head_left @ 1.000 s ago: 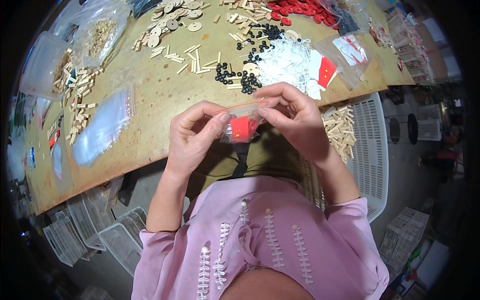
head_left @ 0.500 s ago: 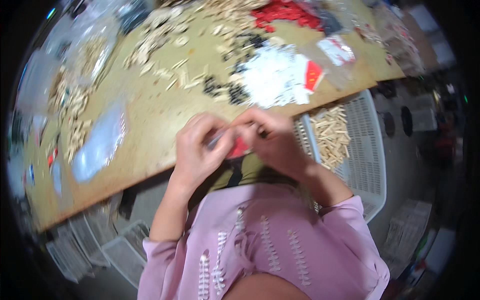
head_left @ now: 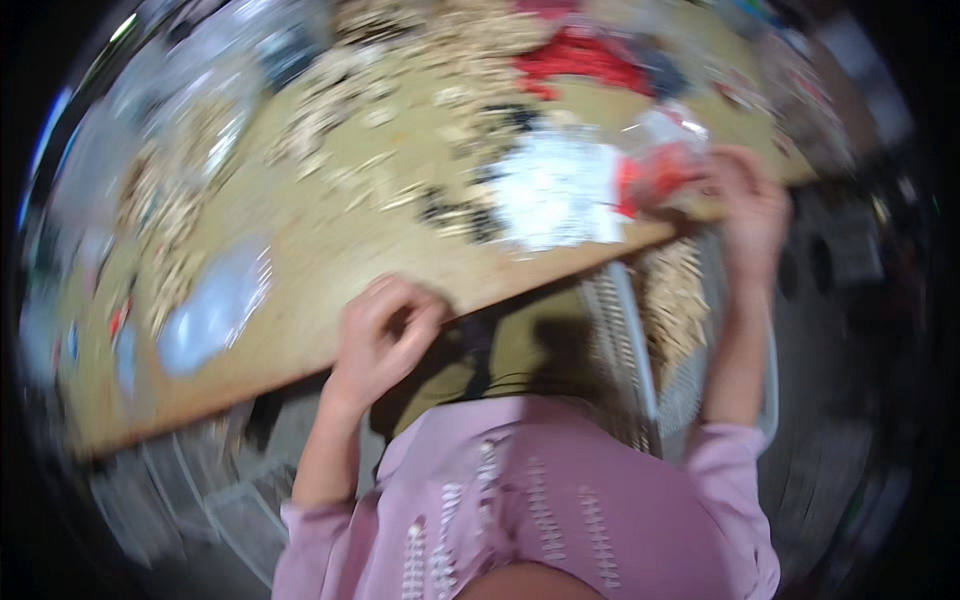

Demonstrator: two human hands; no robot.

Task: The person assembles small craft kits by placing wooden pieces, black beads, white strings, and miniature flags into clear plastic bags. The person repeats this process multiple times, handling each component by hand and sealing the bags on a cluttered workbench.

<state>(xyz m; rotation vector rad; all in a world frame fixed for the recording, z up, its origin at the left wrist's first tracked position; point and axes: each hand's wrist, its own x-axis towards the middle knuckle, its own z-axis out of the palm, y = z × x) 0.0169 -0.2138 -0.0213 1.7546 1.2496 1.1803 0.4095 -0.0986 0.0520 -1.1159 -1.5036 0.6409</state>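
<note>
Over the table's front edge, my left hand (head_left: 385,335) is loosely curled, thumb near the bent fingers, and nothing shows in it. My right hand (head_left: 750,215) reaches out over the right end of the table, blurred by motion. Its fingers pinch a small clear plastic bag (head_left: 665,172) with something red inside. Left of that bag lies a stack of white printed paper slips (head_left: 558,190), with a red patch at its right side. Small black pieces (head_left: 450,215) are scattered along the stack's left.
Pale wooden pieces (head_left: 330,95) and a red heap (head_left: 580,62) cover the back of the wooden table (head_left: 300,310). A clear plastic bag (head_left: 215,310) lies at the left. Below the edge, a grey plastic basket (head_left: 640,345) holds wooden sticks (head_left: 675,310). More crates (head_left: 250,515) stand on the floor.
My hands were together at the table edge around a small red thing. My right hand has swung out to the right with the bag; my left stays near the edge, slightly lower.
</note>
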